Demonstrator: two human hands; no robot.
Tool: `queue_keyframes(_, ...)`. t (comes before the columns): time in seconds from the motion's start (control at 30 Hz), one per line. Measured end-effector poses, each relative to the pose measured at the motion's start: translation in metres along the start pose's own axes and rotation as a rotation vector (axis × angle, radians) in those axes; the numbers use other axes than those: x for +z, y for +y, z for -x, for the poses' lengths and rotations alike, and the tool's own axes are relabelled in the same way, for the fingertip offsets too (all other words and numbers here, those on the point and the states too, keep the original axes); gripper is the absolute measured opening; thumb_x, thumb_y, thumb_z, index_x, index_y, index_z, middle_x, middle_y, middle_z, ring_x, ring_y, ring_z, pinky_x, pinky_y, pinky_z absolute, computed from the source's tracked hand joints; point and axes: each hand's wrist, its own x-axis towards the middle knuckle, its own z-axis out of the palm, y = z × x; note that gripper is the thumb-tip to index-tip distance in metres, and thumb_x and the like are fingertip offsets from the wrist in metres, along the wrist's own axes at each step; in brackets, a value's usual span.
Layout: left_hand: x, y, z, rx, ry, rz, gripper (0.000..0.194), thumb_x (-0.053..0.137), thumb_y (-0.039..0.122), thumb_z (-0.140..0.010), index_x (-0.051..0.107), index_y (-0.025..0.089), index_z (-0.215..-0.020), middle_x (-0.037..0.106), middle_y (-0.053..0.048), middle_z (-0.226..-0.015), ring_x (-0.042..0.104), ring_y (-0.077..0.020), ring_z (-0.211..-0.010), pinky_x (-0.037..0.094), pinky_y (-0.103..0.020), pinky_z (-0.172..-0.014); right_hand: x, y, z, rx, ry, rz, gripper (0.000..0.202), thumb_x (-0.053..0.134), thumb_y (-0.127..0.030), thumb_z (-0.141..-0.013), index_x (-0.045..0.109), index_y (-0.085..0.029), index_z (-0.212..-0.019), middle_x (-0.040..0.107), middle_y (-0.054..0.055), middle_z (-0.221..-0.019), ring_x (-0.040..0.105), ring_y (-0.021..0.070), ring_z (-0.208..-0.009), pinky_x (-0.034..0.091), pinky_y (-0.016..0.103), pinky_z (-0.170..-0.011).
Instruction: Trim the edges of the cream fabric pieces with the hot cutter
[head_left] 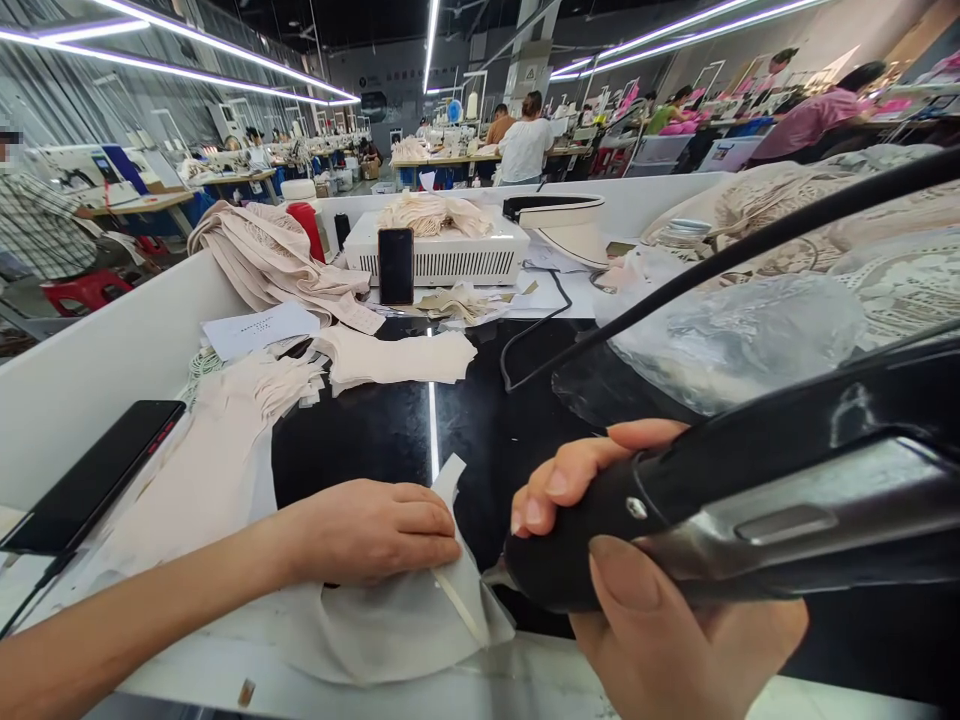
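Note:
A black and silver hand-held tool (750,500) with a narrow metal tip fills the right side, and my right hand (660,600) is wrapped round its front end. Its tip is at the right edge of a pale fabric piece (397,640) with a light strip across it. My left hand (375,530) presses this fabric down, fingers together at the strip's upper part. The fabric lies over the front edge of the black glossy surface (352,430).
Cut cream pieces (397,358) and a fabric stack (202,450) lie left, by a black phone (97,475). Behind are an upright phone (396,266), a white vented box (472,255) and a black cable (547,318). Plastic-wrapped fabric (742,320) sits right.

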Motion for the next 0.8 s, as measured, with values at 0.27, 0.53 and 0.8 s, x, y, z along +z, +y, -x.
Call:
queue_keyframes(0.27,-0.0023,0.0013,0.0067,-0.061,-0.041,0.024,0.032,0.046,0.016,-0.115,0.069,0.015,-0.138,0.076,-0.011,-0.119,0.07,-0.0207,-0.12,0.058,-0.029,-0.111,-0.0006,-0.0024,0.0,-0.003,0.001,-0.006,0.036,0.093,-0.038,-0.088,0.071,-0.03,-0.115,0.069,-0.002,-0.08,0.069,0.0183,-0.065,0.062,0.033,-0.058)
queue_keyframes(0.53,-0.0019,0.0039,0.0053,-0.048,-0.036,-0.055,0.029,0.052,0.014,-0.114,0.071,0.019,-0.135,0.075,-0.009,-0.119,0.07,-0.0197,-0.122,0.061,-0.027,-0.104,-0.0013,-0.0048,0.0,0.037,0.015,0.01,0.04,0.095,-0.042,-0.084,0.07,-0.031,-0.114,0.068,-0.002,-0.08,0.068,0.0188,-0.063,0.06,0.033,-0.057)
queue_keyframes(0.8,-0.0019,0.0079,0.0024,-0.038,-0.002,-0.074,0.029,0.05,0.015,-0.115,0.074,0.017,-0.132,0.075,-0.009,-0.119,0.07,-0.0215,-0.119,0.06,-0.028,-0.104,-0.0029,-0.006,-0.0021,0.064,0.026,0.018,0.039,0.095,-0.041,-0.084,0.071,-0.03,-0.111,0.069,-0.002,-0.078,0.069,0.0183,-0.061,0.061,0.032,-0.055)
